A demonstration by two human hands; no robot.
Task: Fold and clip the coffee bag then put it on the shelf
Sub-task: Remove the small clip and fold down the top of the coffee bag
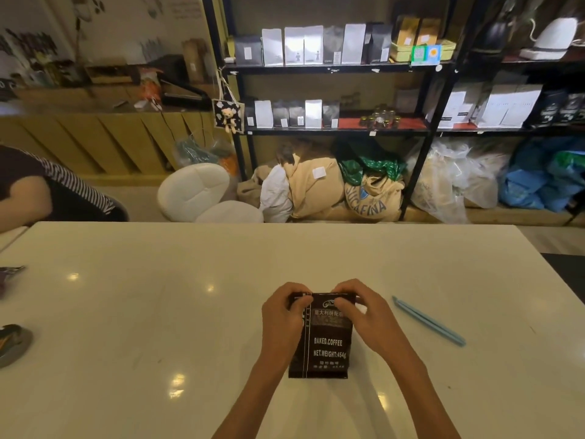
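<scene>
Standing far off behind the white table [158, 312], the black shelf [332, 68], already packed tight with other bags, so squeezing one more in and maybe knocking a neighbour down. Lying flat on the table, right in front, the dark coffee bag [326, 346], its top end being rolled over. Gripping the top left corner, the left hand [281, 321]; gripping the top right corner, the right hand [364, 318], both closed on the bag. Maybe folding crooked if one hand is pressing harder than the other. Maybe springing open again when one hand is letting go to fetch the clip. Maybe spilling coffee if the fold is coming loose while lifting. Resting well apart to the right, untouched, the thin blue clip [427, 320], needing a reach across. Looking slippery and skinny, so maybe sliding away or pinching only half of the fold.
</scene>
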